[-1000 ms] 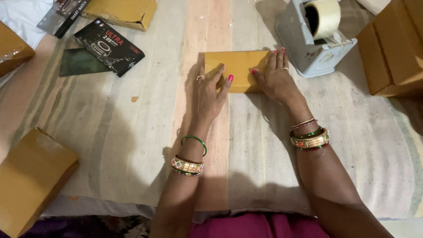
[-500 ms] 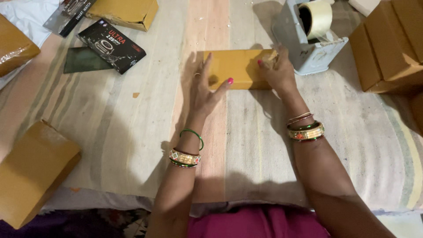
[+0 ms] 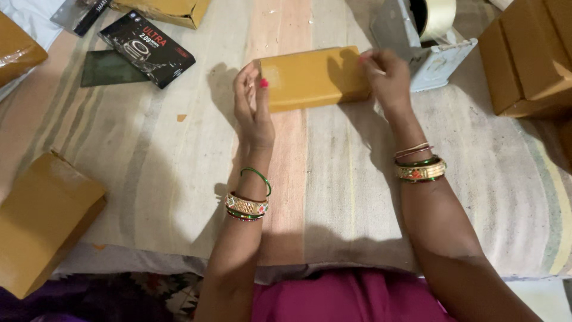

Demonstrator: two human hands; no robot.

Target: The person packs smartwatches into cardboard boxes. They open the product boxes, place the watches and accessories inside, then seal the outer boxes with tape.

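Note:
A flat yellow-brown cardboard packet (image 3: 310,79) lies on the striped cloth in front of me. My left hand (image 3: 252,107) presses its left end with fingers upright against the edge. My right hand (image 3: 386,76) grips the packet's right end, fingers curled over the top edge. Both wrists carry bangles. Just behind my right hand stands a grey tape dispenser (image 3: 429,45) with a roll of clear tape.
A stack of brown boxes (image 3: 530,59) sits at the right. A brown box (image 3: 44,220) lies at the near left edge, another (image 3: 167,9) at the top. A black product box (image 3: 148,48) and a dark sheet (image 3: 107,68) lie at upper left.
Both hands shifted from lying flat on the packet to holding its two ends; the packet now sits raised and turned slightly between them.

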